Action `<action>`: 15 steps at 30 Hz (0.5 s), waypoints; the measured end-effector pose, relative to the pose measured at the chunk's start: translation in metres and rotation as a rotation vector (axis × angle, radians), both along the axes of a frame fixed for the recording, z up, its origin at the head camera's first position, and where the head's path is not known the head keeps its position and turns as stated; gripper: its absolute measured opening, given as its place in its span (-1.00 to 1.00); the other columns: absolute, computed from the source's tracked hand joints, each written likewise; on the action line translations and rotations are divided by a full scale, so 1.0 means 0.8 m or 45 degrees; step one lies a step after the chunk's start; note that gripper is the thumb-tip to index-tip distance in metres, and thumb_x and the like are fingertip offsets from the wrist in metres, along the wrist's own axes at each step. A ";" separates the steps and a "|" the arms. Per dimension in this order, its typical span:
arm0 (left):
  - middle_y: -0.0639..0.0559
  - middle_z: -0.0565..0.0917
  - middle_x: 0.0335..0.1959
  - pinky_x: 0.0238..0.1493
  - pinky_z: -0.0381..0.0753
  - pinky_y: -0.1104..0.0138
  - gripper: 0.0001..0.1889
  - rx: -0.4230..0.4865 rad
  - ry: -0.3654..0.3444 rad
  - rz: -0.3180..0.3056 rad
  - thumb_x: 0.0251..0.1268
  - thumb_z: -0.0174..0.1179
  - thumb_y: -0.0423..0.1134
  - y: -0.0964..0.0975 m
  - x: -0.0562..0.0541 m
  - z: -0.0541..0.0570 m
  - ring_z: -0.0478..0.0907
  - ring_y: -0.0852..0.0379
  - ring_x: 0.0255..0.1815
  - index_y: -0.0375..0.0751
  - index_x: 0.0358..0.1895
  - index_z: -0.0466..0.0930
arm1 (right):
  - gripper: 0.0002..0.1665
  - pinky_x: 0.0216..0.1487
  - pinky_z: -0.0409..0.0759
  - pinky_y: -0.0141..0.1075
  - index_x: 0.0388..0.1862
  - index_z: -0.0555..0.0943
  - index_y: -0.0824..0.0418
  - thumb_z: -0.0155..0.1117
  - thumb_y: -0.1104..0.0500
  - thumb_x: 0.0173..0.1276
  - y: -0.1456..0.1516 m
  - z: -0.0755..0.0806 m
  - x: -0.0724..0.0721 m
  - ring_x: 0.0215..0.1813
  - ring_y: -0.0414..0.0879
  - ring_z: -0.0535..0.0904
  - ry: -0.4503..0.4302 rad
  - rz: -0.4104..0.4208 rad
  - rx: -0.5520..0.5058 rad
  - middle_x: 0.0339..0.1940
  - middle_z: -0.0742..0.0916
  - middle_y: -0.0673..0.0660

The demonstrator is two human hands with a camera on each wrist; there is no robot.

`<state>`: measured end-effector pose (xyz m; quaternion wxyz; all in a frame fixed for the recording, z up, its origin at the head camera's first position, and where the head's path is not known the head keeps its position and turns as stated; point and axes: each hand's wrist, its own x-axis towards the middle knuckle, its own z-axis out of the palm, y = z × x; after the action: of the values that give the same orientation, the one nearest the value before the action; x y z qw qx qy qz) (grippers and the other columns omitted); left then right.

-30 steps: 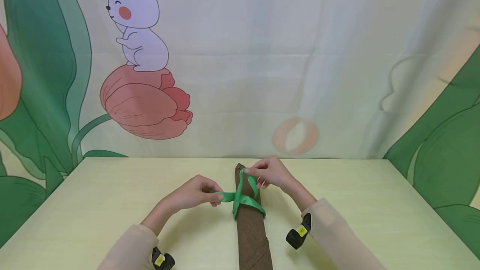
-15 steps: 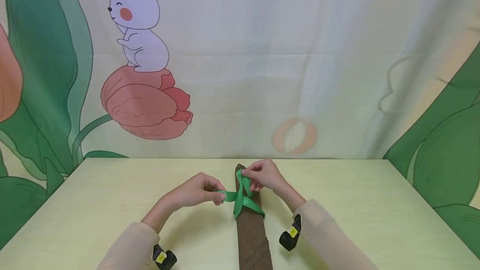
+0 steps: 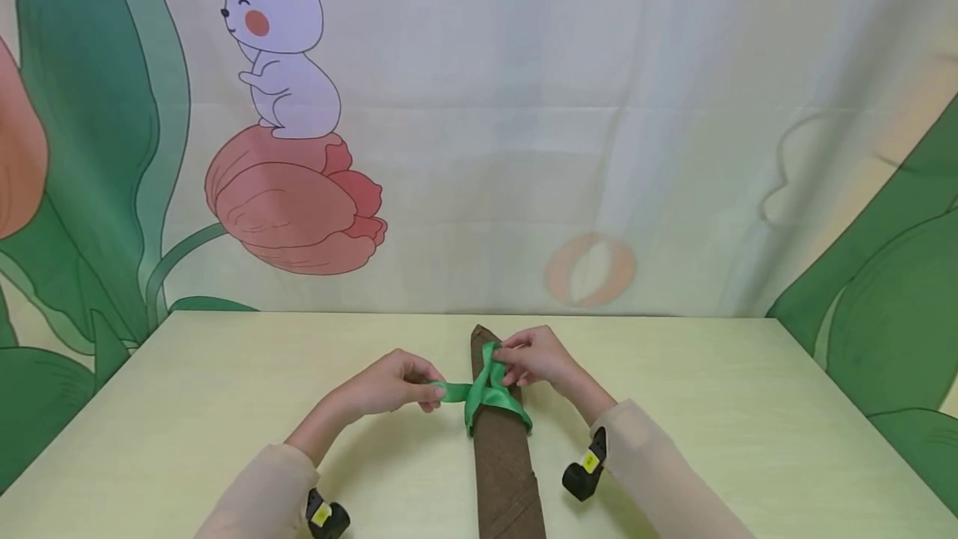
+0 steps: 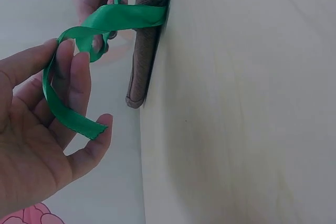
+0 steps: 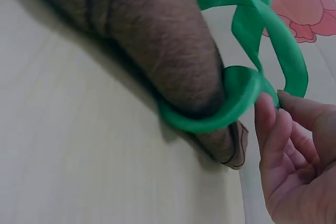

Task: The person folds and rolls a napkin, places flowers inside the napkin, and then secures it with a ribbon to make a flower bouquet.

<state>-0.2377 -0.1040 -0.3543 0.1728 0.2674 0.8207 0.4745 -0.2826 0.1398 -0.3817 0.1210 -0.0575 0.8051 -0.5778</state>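
A long brown cloth-wrapped bundle (image 3: pixel 507 472) lies lengthwise on the table, its narrow end away from me. Around it near that end runs a green satin ribbon (image 3: pixel 490 395), crossed over itself on top. Left of the bundle, my left hand (image 3: pixel 392 383) pinches one length of ribbon between thumb and fingers; the left wrist view shows the cut tail (image 4: pixel 79 123) curling down past the palm. On the other side, my right hand (image 3: pixel 539 353) pinches another part of the ribbon. In the right wrist view a raised ribbon loop (image 5: pixel 291 59) stands above those fingertips.
The pale wooden table (image 3: pixel 224 406) reaches back to a hanging printed cloth (image 3: pixel 479 148) with a rabbit and flowers. A small black camera (image 3: pixel 584 472) is strapped at the right wrist, another camera (image 3: pixel 327 516) at the left.
My right hand has come slightly lower and nearer, drawing its ribbon part over the crossing, and the band on top looks bunched closer. My left hand keeps its pinch almost in place.
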 end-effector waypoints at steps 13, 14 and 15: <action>-0.07 0.64 -0.49 -0.18 0.50 0.11 -0.82 0.017 0.021 -0.014 0.22 0.16 -0.28 0.004 -0.004 -0.003 0.57 0.15 -0.43 -0.36 -0.28 0.61 | -0.80 -0.78 0.21 -0.53 -0.25 0.57 0.39 0.15 0.23 0.28 0.007 -0.002 0.003 -0.85 -0.33 0.31 -0.189 0.318 0.022 -0.83 0.46 -0.03; -0.06 0.64 -0.49 -0.19 0.50 0.12 -0.83 0.017 0.019 -0.011 0.22 0.16 -0.28 0.004 -0.004 -0.003 0.57 0.15 -0.43 -0.35 -0.28 0.62 | -0.80 -0.79 0.20 -0.53 -0.25 0.57 0.38 0.14 0.23 0.29 0.007 0.000 0.003 -0.86 -0.34 0.29 -0.222 0.340 -0.007 -0.84 0.45 -0.05; -0.05 0.64 -0.49 -0.19 0.50 0.13 -0.83 0.015 0.018 -0.008 0.22 0.16 -0.27 0.004 -0.005 -0.004 0.57 0.15 -0.43 -0.34 -0.28 0.62 | -0.81 -0.79 0.19 -0.54 -0.25 0.58 0.36 0.13 0.23 0.29 0.007 0.001 0.004 -0.86 -0.34 0.28 -0.251 0.351 -0.030 -0.85 0.43 -0.06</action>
<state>-0.2414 -0.1007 -0.3572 0.1668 0.2744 0.8182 0.4769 -0.2794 0.1453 -0.3809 0.2768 -0.1116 0.7671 -0.5679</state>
